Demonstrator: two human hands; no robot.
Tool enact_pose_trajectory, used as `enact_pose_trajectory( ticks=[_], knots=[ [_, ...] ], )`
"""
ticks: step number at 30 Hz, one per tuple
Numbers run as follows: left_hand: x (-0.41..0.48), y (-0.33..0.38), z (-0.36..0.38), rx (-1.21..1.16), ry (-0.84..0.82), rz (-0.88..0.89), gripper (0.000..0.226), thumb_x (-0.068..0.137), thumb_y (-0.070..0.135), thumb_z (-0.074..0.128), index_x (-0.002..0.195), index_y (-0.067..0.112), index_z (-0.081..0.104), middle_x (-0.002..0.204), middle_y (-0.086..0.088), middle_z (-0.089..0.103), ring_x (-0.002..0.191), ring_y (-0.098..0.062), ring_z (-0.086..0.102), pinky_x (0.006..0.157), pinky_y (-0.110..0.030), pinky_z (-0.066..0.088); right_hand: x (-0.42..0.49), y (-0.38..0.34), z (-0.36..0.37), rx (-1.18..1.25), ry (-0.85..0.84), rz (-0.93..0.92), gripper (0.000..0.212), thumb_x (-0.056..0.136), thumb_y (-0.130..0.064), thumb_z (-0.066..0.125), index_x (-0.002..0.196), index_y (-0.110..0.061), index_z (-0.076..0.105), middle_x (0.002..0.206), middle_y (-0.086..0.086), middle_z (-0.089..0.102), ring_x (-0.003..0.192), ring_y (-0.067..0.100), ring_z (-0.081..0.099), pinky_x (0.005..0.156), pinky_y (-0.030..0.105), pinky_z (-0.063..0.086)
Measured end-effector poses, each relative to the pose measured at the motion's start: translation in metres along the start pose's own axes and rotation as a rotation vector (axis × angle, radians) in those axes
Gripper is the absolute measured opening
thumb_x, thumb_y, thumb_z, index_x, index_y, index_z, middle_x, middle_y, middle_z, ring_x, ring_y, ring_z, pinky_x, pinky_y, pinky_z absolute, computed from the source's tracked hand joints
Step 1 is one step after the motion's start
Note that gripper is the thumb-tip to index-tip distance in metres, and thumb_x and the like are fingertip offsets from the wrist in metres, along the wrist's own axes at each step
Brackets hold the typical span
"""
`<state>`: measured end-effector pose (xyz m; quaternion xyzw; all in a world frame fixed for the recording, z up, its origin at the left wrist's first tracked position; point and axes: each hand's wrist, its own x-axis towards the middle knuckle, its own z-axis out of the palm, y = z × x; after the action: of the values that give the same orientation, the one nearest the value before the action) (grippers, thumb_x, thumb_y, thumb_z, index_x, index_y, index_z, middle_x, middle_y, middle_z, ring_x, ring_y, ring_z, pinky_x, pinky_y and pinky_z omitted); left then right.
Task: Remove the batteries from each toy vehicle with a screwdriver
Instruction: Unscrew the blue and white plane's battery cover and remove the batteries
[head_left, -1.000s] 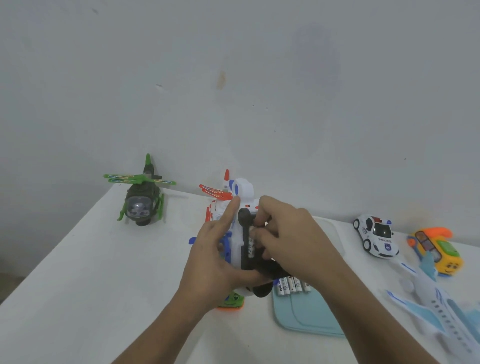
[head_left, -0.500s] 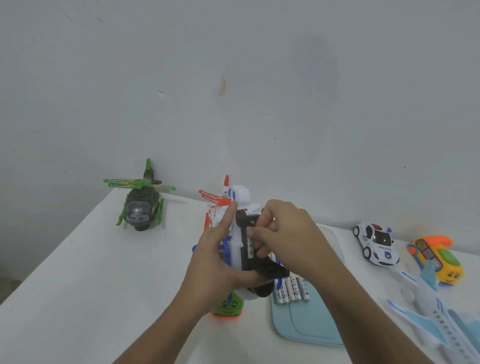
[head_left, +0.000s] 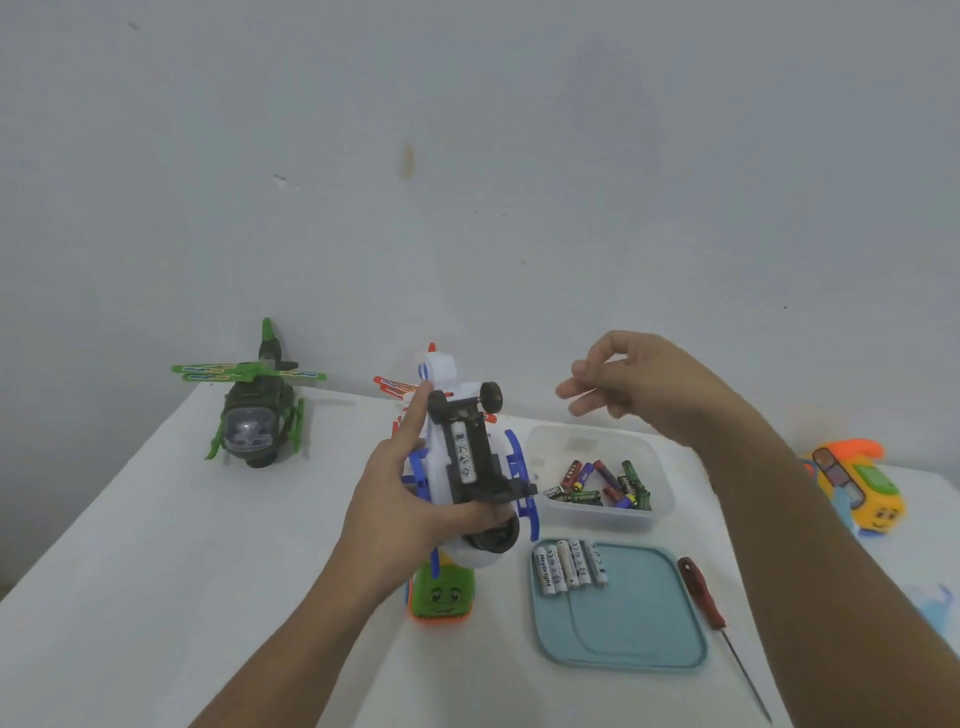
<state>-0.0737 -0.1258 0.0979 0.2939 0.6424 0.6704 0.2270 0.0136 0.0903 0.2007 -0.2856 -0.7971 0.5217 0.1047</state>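
head view: the left hand (head_left: 410, 499) grips the white toy helicopter (head_left: 437, 370) belly-up, one finger stretched along its side. one battery (head_left: 461, 453) shows in the open black compartment; whether others sit beside it is hidden. the right hand (head_left: 639, 384), raised just right of the toy, is blurred, its fingers loosely curled with nothing seen in them. the screwdriver (head_left: 702, 592) lies beside the right forearm. a green toy car (head_left: 441, 597) peeks from beneath the left hand, and an orange toy (head_left: 857, 488) is half hidden behind the right arm.
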Motion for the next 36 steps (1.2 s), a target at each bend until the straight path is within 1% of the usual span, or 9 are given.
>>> enact_pose_trajectory(
  ticks=[3, 6, 10, 12, 16, 22, 26, 32, 36],
  knots=[
    [0.0, 0.0, -0.001, -0.006, 0.005, -0.022, 0.115, 0.052, 0.005, 0.096, 0.137, 0.055, 0.037, 0.1, 0.023, 0.071, 0.089, -0.007, 0.073, 0.074, -0.022, 0.06, 0.025, 0.039, -0.009, -0.122, 0.086, 0.131, 0.007, 0.093, -0.008, 0.061, 0.086, -0.009, 0.059, 0.092, 0.01, 0.075, 0.07, 0.017, 0.07, 0.056, 0.024, 0.041],
    [-0.001, 0.001, -0.001, -0.021, 0.021, -0.038, 0.109, 0.059, -0.004, 0.089, 0.134, 0.053, 0.036, 0.09, 0.027, 0.07, 0.083, -0.004, 0.073, 0.065, -0.015, 0.057, 0.045, 0.079, -0.006, -0.454, 0.039, 0.285, 0.006, 0.091, -0.004, 0.059, 0.088, -0.005, 0.064, 0.09, 0.01, 0.071, 0.067, 0.016, 0.064, 0.058, 0.024, 0.047],
    [-0.003, 0.003, 0.001, -0.006, 0.024, -0.032, 0.106, 0.059, -0.005, 0.087, 0.128, 0.056, 0.035, 0.087, 0.031, 0.068, 0.081, -0.003, 0.073, 0.061, -0.013, 0.054, 0.053, 0.11, 0.011, -0.915, 0.007, 0.383, 0.03, 0.083, -0.003, 0.057, 0.058, -0.009, 0.042, 0.042, 0.001, 0.048, 0.043, 0.014, 0.042, 0.041, 0.02, 0.032],
    [-0.003, 0.004, 0.003, 0.001, 0.024, -0.022, 0.106, 0.058, -0.005, 0.088, 0.127, 0.057, 0.035, 0.089, 0.031, 0.069, 0.081, -0.003, 0.073, 0.062, -0.012, 0.054, 0.055, 0.119, 0.019, -0.964, 0.041, 0.378, 0.032, 0.084, -0.001, 0.056, 0.059, -0.011, 0.037, 0.046, 0.001, 0.042, 0.041, 0.014, 0.037, 0.037, 0.019, 0.026],
    [-0.004, 0.007, 0.007, -0.015, 0.013, -0.007, 0.109, 0.055, -0.008, 0.09, 0.128, 0.055, 0.037, 0.09, 0.03, 0.069, 0.081, -0.005, 0.073, 0.062, -0.013, 0.054, 0.067, 0.136, 0.032, -0.804, 0.179, 0.351, 0.018, 0.084, -0.002, 0.053, 0.07, -0.011, 0.045, 0.062, 0.003, 0.046, 0.053, 0.018, 0.047, 0.043, 0.023, 0.03],
    [-0.008, 0.009, 0.01, -0.042, 0.006, -0.004, 0.114, 0.042, 0.012, 0.096, 0.132, 0.055, 0.04, 0.102, 0.019, 0.07, 0.085, -0.008, 0.074, 0.064, -0.015, 0.055, 0.079, 0.153, 0.042, -0.803, 0.276, 0.364, 0.006, 0.089, -0.005, 0.049, 0.088, -0.011, 0.049, 0.086, 0.006, 0.054, 0.077, 0.022, 0.054, 0.063, 0.028, 0.041],
    [-0.011, 0.004, 0.009, -0.027, -0.021, -0.001, 0.119, 0.045, 0.01, 0.091, 0.146, 0.045, 0.039, 0.117, 0.008, 0.067, 0.091, -0.011, 0.073, 0.068, -0.018, 0.057, 0.079, 0.152, 0.034, -0.747, 0.257, 0.323, 0.014, 0.088, -0.009, 0.051, 0.095, -0.009, 0.064, 0.083, 0.006, 0.06, 0.081, 0.027, 0.06, 0.061, 0.026, 0.04],
    [-0.013, 0.002, 0.011, 0.013, -0.046, 0.032, 0.116, 0.052, 0.003, 0.095, 0.144, 0.048, 0.04, 0.115, 0.006, 0.068, 0.095, -0.011, 0.072, 0.07, -0.02, 0.058, 0.024, 0.073, 0.008, 0.257, 0.292, 0.178, 0.028, 0.088, 0.006, 0.057, 0.113, -0.005, 0.061, 0.085, 0.013, 0.064, 0.061, 0.023, 0.066, 0.043, 0.024, 0.051],
    [-0.012, -0.003, 0.016, 0.073, -0.026, 0.056, 0.121, 0.04, 0.036, 0.094, 0.143, 0.058, 0.034, 0.12, 0.0, 0.063, 0.105, -0.018, 0.068, 0.087, -0.037, 0.059, -0.035, 0.022, 0.005, 0.332, 0.211, -0.005, 0.015, 0.087, 0.001, 0.064, 0.101, -0.005, 0.065, 0.081, 0.014, 0.069, 0.061, 0.018, 0.064, 0.046, 0.025, 0.049]
  ],
)
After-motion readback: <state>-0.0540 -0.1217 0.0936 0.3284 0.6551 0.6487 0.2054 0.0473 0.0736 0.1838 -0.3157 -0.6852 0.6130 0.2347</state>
